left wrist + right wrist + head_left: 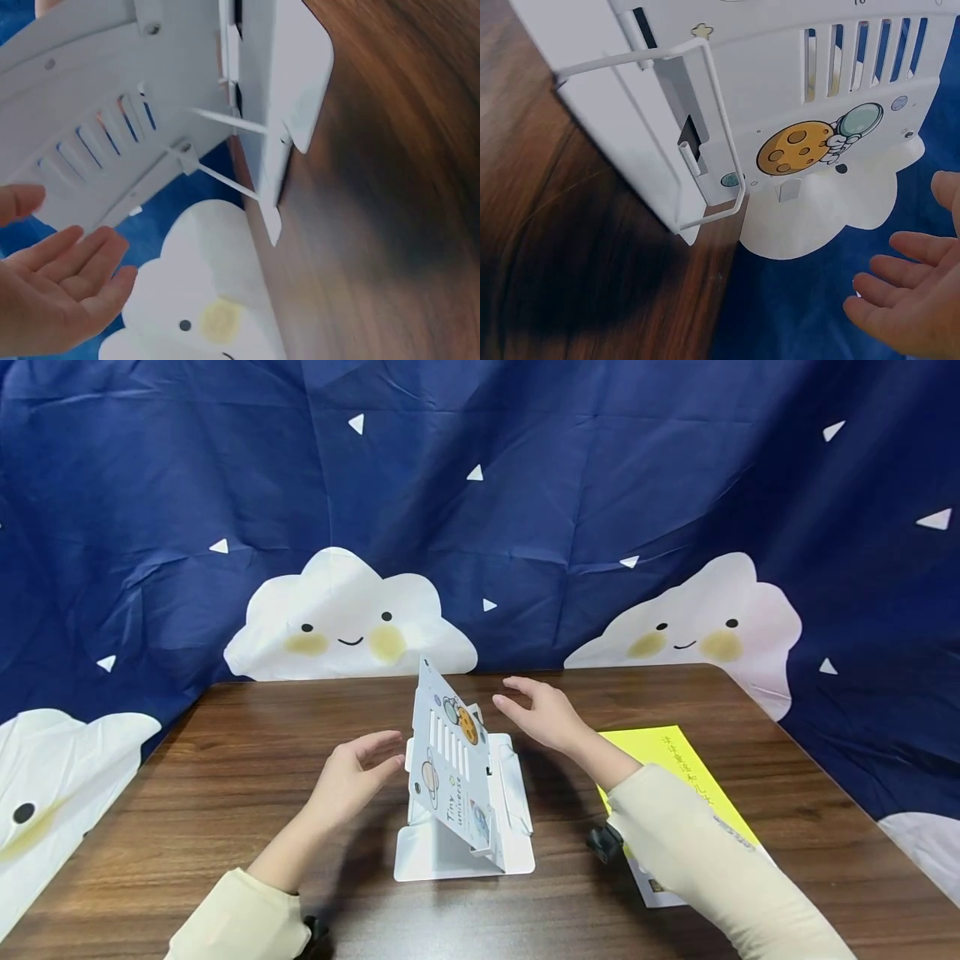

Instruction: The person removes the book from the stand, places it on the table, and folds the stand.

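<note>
Brown wood-grain bench (pixel 262 735) lay under your relaxed, empty left hand (pixel 348 777), which hung just beside the white stand (pixel 416 860), contact unclear. Its slotted panel (pixel 450 793) stood tilted mid-bench. Your right hand (pixel 543 714), well apart from the left, was likewise relaxed and empty; a yellow booklet (pixel 660 747) lay farther right, partly behind your sleeve (pixel 697 835). A one-sided push probably risked folding the panel or sliding the stand. Your left wrist view showed thin struts (pixel 229 120) the head view hid.

The head view is bright and even, with pale glare on the dark-brown wood-grain tabletop (pixel 420 931) below the person's fingers (pixel 378 743), while the 2 wrist views look dimmer and softer, with broad shadows beyond the fingers.
</note>
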`<state>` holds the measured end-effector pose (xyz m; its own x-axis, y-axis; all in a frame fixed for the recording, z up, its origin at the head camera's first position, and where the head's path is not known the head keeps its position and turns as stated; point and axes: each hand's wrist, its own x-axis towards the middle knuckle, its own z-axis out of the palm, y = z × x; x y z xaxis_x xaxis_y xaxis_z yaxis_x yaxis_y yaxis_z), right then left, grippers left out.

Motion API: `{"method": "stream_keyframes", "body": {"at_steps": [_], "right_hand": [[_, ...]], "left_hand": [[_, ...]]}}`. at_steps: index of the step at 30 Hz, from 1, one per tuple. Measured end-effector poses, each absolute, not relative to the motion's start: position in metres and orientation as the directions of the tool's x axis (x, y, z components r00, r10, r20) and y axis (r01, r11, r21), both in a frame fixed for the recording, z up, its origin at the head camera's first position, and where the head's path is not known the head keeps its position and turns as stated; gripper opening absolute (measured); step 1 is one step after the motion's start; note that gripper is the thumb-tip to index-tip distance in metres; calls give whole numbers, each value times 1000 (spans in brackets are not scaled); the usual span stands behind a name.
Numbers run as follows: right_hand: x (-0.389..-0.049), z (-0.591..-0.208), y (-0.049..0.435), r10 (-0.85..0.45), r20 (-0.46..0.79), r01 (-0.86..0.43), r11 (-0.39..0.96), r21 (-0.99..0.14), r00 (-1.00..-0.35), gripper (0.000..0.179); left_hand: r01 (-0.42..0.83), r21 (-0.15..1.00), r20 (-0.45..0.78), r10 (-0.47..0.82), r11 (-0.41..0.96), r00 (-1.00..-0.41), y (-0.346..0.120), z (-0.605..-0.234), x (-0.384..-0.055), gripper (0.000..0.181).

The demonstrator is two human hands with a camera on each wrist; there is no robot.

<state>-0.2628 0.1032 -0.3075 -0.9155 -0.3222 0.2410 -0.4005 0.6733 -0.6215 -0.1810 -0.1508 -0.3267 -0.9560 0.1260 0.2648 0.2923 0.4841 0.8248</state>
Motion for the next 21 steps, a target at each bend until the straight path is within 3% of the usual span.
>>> {"method": "stream_keyframes", "body": {"at_steps": [15,21], "right_hand": [[-217,-314,101,-434,309,-531,642,-552,-846,63],[-196,-327,93,-486,271,-536,568,-625,-831,71]], "left_hand": [[236,743,139,201,626,-970,-154,-353,-201,74],[252,768,110,265,589,-958,-145,-364,-208,82]]}}
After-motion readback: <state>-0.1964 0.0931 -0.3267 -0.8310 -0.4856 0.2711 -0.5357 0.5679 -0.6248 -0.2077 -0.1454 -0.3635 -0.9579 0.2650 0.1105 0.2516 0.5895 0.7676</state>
